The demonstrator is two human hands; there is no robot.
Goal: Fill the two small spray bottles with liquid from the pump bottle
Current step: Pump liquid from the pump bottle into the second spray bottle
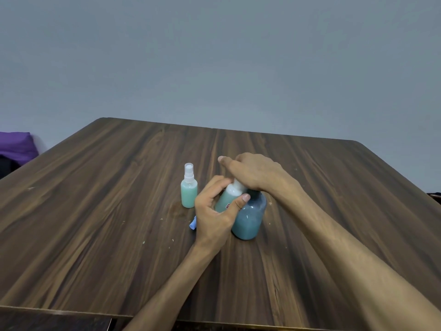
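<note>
Left hand (216, 211) fingers curled, right hand (256, 173) arched above

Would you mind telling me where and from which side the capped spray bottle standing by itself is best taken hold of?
Grip the standing spray bottle round its wide green body, below the shoulder, and come in from its left, which is the open side. It stands upright, and its clear cap and neck look narrow and probably slippery. The left hand and the tilted bottle it holds crowd its right side.

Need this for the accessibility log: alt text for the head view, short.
A person's left hand grips a tilted small spray bottle against a blue pump bottle while the right hand covers its top. A second capped spray bottle of green liquid stands upright to the left on the wooden table.
</note>
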